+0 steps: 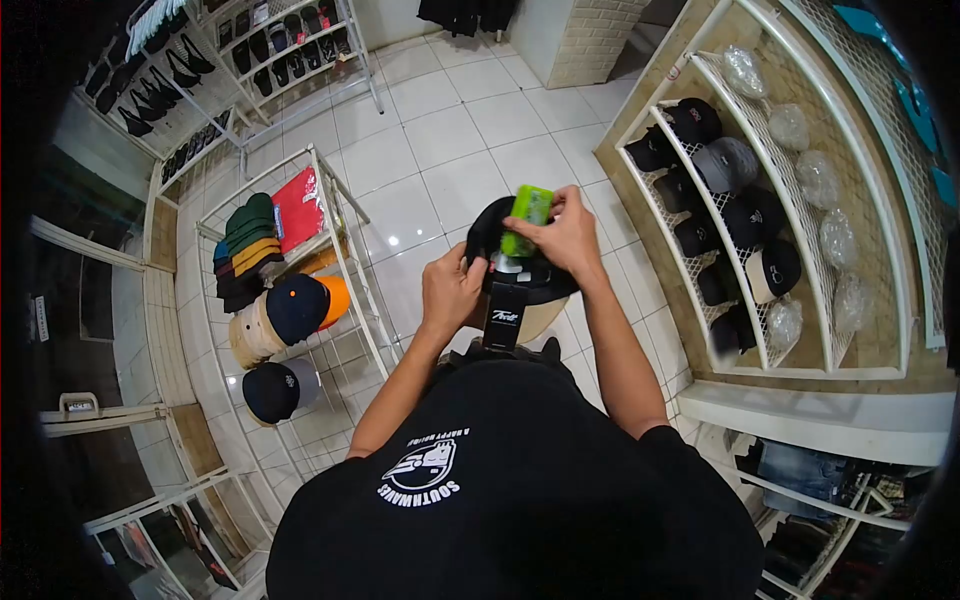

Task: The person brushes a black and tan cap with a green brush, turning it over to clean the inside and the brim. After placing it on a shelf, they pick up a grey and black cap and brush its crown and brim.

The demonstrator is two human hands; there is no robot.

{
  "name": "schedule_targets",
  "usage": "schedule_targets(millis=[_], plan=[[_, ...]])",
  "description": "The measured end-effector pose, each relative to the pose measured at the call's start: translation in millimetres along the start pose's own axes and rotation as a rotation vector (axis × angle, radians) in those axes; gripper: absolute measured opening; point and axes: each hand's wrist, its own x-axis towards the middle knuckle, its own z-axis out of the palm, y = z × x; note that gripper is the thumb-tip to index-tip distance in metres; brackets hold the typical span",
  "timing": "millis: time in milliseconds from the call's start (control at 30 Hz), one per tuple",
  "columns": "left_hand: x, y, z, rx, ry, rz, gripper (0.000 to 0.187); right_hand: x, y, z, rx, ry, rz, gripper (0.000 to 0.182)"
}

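A black cap point(485, 232) with a beige part at its near side is held in front of my body, its inside turned up toward me. My left hand point(449, 292) grips the cap's left edge with bent fingers. Between the thumb and fingers of my right hand point(567, 238) is a small bright green packet point(531, 208), held over the cap's opening. A black tag point(505, 317) with white lettering hangs at the cap's near edge. Something pale and shiny inside the cap is partly covered by the packet, and I cannot make it out.
To the left, a white rack point(345, 195) carries folded beanies point(250, 235), a red packet point(298, 208) and several caps point(297, 308). On the right, slanted white shelves point(735, 190) hold caps and clear plastic bundles point(818, 178). Sandal racks point(285, 45) stand at the back on white floor tiles point(465, 130).
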Motion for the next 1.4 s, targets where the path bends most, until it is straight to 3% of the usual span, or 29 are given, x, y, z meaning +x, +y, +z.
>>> schedule_targets(millis=[100, 233, 300, 367, 433, 567, 633, 700, 800, 967, 1033, 1100, 1167, 1200, 1267, 1367, 1400], plan=[[-2, 13, -2, 0.070, -0.047, 0.010, 0.023, 5, 13, 14, -0.021, 0.078, -0.038, 0.077], [0, -2, 3, -0.155, 0.056, 0.080, 0.022, 9, 25, 2, -0.140, 0.103, 0.051, 0.078], [-1, 6, 1, 0.075, -0.004, 0.048, 0.020, -5, -2, 1, 0.043, 0.060, -0.005, 0.077], [-7, 12, -2, 0.095, -0.058, 0.015, 0.019, -7, 0, 13, 0.125, 0.029, -0.016, 0.077], [-3, 16, -7, -0.040, 0.014, 0.008, 0.019, 7, 18, 13, -0.040, 0.160, -0.018, 0.077], [-7, 4, 4, -0.071, 0.087, 0.030, 0.020, 6, 21, 3, -0.075, 0.175, -0.018, 0.075], [-8, 13, 2, 0.001, 0.032, 0.015, 0.020, -9, -11, 3, 0.076, 0.078, -0.003, 0.076], [-12, 15, -1, 0.080, -0.033, 0.004, 0.020, -4, 1, 12, 0.016, 0.129, -0.059, 0.080], [-8, 16, -3, -0.077, 0.070, 0.072, 0.019, 10, 25, 5, -0.070, 0.209, 0.014, 0.077], [-12, 13, 5, 0.066, 0.048, 0.058, 0.021, -6, 4, 10, 0.085, 0.100, 0.013, 0.075], [-11, 19, 3, -0.063, 0.104, 0.117, 0.021, 6, 26, 11, 0.005, 0.201, 0.008, 0.073], [-9, 15, 1, -0.063, 0.104, 0.052, 0.021, 15, 38, -1, -0.056, 0.258, 0.092, 0.074], [-6, 2, 3, 0.141, 0.079, -0.136, 0.024, 12, 31, -9, 0.089, 0.355, 0.024, 0.068], [-5, -4, 5, 0.125, 0.153, -0.124, 0.026, 8, 25, -14, 0.085, 0.348, 0.029, 0.068], [-2, -24, 10, -0.070, 0.191, -0.151, 0.031, 1, 15, -20, 0.389, 0.366, -0.024, 0.058], [-2, -48, 21, -0.210, 0.214, -0.112, 0.037, -18, 5, -22, 0.447, 0.300, -0.167, 0.052], [-3, -49, 25, -0.251, 0.208, -0.098, 0.042, -20, 12, -14, 0.320, 0.304, -0.222, 0.056]])
